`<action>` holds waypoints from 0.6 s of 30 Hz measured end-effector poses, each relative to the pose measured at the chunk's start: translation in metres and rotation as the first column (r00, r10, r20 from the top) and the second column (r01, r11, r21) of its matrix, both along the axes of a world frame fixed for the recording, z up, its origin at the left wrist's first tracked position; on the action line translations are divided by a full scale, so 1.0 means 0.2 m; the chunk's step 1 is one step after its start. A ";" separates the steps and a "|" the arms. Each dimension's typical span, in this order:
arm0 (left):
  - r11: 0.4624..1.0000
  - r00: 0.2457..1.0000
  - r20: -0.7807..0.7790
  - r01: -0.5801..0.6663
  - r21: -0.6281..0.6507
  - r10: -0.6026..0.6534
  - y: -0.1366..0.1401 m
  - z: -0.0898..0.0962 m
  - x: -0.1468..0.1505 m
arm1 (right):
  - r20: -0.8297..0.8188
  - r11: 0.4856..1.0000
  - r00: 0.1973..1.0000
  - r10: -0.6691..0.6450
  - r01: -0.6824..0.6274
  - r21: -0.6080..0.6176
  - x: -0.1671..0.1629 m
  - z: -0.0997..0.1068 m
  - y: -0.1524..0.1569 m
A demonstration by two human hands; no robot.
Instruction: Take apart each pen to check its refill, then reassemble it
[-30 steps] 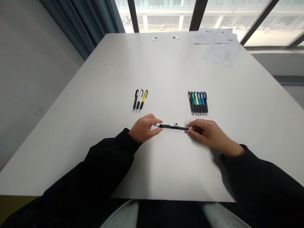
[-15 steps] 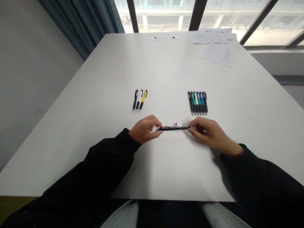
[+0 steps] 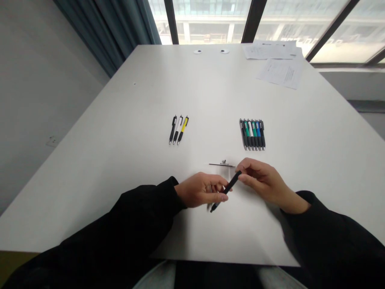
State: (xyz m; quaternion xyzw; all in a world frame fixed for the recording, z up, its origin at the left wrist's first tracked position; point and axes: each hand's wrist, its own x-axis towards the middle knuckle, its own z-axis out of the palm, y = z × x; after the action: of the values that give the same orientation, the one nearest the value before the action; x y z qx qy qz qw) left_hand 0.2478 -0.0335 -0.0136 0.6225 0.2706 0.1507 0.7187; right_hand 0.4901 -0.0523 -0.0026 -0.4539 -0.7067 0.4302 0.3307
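Observation:
A black pen barrel [image 3: 231, 184] is held slantwise above the table, its upper end pointing right. My left hand [image 3: 204, 189] grips it around the middle between thumb and fingers. At the upper end, my right hand [image 3: 260, 178] has thumb and forefinger closed about the barrel's tip. Just beyond the hands, a thin dark pen refill [image 3: 221, 164] lies flat on the table. Beside the refill are small metallic pen parts [image 3: 224, 161], too small to make out fully.
Three pens [image 3: 178, 130], black, white and yellow, lie at the left on the white table [image 3: 150, 96]. A row of several pens [image 3: 252, 135] lies at the right. Printed papers [image 3: 279, 72] and two eye-shaped stickers [image 3: 224, 51] are near the far edge by the window.
The black barrel has gone from lying level between both hands to a raised slant nearer me. The refill now lies apart from it. My left hand has shifted right and nearer.

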 end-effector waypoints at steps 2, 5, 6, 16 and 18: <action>0.998 0.998 0.055 -0.032 -0.053 0.035 0.02 0.00 -0.01 | 0.149 0.989 0.988 -0.028 0.005 0.150 0.03 -0.01 0.02; 0.991 0.991 0.107 -0.062 -0.118 0.075 0.04 0.00 -0.02 | 0.351 0.958 0.930 -0.104 0.000 0.286 0.05 -0.04 0.05; 0.991 0.991 0.108 -0.065 -0.120 0.078 0.05 0.00 -0.03 | 0.393 0.951 0.912 -0.119 -0.009 0.308 0.04 -0.05 0.06; 0.995 0.997 0.067 -0.034 -0.090 0.040 0.06 0.00 -0.05 | 0.456 0.949 0.887 -0.076 -0.076 0.306 -0.01 -0.08 0.06; 0.994 0.997 0.066 -0.019 -0.106 0.027 0.06 0.01 -0.06 | 0.312 0.983 0.946 -0.083 0.026 0.183 0.02 -0.07 0.06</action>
State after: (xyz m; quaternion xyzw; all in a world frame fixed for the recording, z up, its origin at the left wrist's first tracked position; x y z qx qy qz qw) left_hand 0.2360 -0.0207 -0.0123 0.5752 0.2611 0.1653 0.7574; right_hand 0.4935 -0.0399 -0.0175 -0.5056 -0.7733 0.2778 0.2630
